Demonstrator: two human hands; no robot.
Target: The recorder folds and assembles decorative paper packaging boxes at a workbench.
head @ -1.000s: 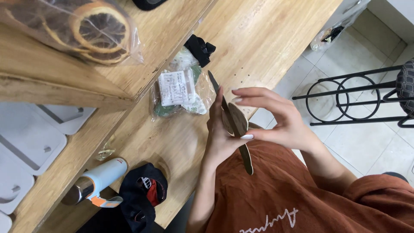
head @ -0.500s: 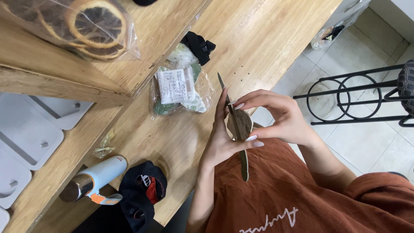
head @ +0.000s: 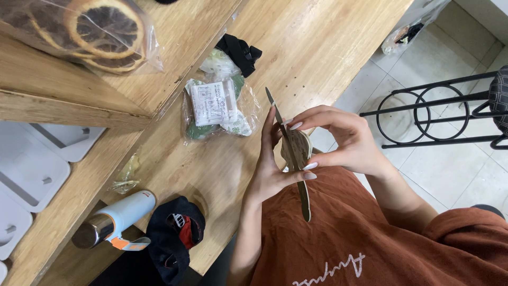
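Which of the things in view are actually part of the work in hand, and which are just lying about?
In hand:
left hand
right hand
long thin flat strip
small round tan disc

Lying about:
clear packet of green sachets
bag of dried orange slices
white flask
black cap

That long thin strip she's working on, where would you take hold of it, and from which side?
Grip the long thin strip on its free lower end, the part below both hands that sticks out over the rust-coloured shirt. Come from the near side, pinching across its flat faces. It stands nearly on edge, the left hand and right hand cover the middle, and the upper tip is narrow.
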